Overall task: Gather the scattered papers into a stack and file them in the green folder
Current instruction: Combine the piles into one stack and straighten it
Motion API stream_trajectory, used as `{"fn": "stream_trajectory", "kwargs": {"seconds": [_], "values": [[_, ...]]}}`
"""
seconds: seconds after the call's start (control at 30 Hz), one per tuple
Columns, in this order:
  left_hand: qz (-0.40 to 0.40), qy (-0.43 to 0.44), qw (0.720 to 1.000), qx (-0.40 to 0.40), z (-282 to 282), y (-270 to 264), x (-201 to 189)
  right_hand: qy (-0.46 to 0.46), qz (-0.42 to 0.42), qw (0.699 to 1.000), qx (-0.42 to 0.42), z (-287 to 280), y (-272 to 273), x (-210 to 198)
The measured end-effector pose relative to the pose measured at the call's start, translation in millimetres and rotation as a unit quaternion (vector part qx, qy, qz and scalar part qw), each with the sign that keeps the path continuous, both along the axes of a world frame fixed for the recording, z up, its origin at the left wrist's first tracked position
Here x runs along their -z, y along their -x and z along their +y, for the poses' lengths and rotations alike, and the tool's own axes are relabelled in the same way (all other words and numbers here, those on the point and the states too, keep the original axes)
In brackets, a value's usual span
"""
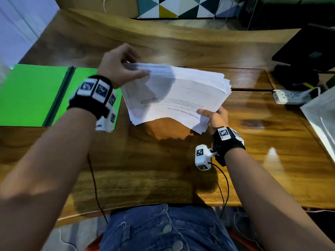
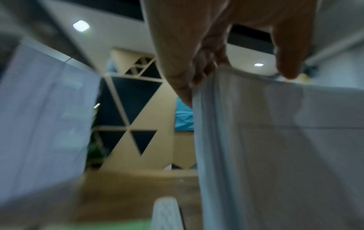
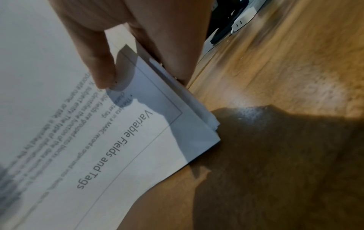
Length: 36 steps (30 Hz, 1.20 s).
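A thick stack of white papers is held above the wooden desk, its top sheet headed "Variable Fields and Tags". My left hand grips the stack's far left corner, thumb on top and fingers curled behind. My right hand pinches the near right corner, thumb on the printed page. The left wrist view shows the stack edge-on under the left hand. In the right wrist view the thumb presses the stack. The open green folder lies flat at the left.
A white power strip and a dark device sit at the right back. A pale tray-like edge is at far right. A patterned panel stands behind the desk. Cables hang off the near edge.
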<state>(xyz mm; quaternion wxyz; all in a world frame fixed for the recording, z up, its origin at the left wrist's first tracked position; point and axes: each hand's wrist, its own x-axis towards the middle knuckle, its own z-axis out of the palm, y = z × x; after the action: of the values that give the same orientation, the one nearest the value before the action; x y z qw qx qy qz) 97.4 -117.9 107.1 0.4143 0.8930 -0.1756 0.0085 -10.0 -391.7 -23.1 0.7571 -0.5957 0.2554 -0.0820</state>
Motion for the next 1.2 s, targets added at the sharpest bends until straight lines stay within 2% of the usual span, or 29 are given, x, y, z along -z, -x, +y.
{"fn": "stream_trajectory", "kwargs": {"seconds": [0.03, 0.1, 0.17, 0.23, 0.47, 0.63, 0.83, 0.97, 1.13, 1.2], "values": [[0.014, -0.106, 0.993, 0.042, -6.5, -3.3, -12.7, 0.002, -0.001, 1.0, 0.001, 0.3, -0.9, -0.2], [0.024, -0.303, 0.947, 0.105, -28.1, -5.5, -28.8, 0.004, -0.005, 1.0, 0.001, 1.3, -0.9, -0.2], [0.012, -0.395, 0.908, 0.139, -53.5, -5.0, -30.9, 0.003, -0.004, 1.0, 0.004, 1.0, -1.1, 0.7], [-0.001, -0.425, 0.892, 0.157, -74.0, -4.2, -24.2, 0.002, -0.001, 1.0, 0.006, 0.4, -1.4, 1.0], [-0.017, -0.451, 0.878, 0.158, -98.4, -4.0, -10.6, -0.005, -0.002, 1.0, 0.013, 1.9, -1.1, 2.2], [-0.041, -0.408, 0.898, 0.158, -97.5, -3.2, -15.3, 0.005, -0.001, 1.0, -0.001, 1.1, -0.9, 5.4], [-0.01, -0.445, 0.88, 0.164, -101.8, -1.4, -10.9, 0.024, 0.007, 1.0, 0.011, 4.9, -0.6, -0.2], [-0.038, -0.444, 0.883, 0.15, -102.9, 4.9, -11.0, 0.044, 0.008, 0.999, 0.024, 8.6, 0.8, -4.0], [-0.036, -0.409, 0.902, 0.137, -95.3, 11.7, -23.8, 0.126, 0.074, 0.987, 0.074, 17.3, 2.2, -15.2], [-0.038, -0.371, 0.921, 0.112, -85.5, 11.7, -35.4, 0.097, 0.101, 0.986, 0.094, 19.8, 1.1, -18.2]]}}
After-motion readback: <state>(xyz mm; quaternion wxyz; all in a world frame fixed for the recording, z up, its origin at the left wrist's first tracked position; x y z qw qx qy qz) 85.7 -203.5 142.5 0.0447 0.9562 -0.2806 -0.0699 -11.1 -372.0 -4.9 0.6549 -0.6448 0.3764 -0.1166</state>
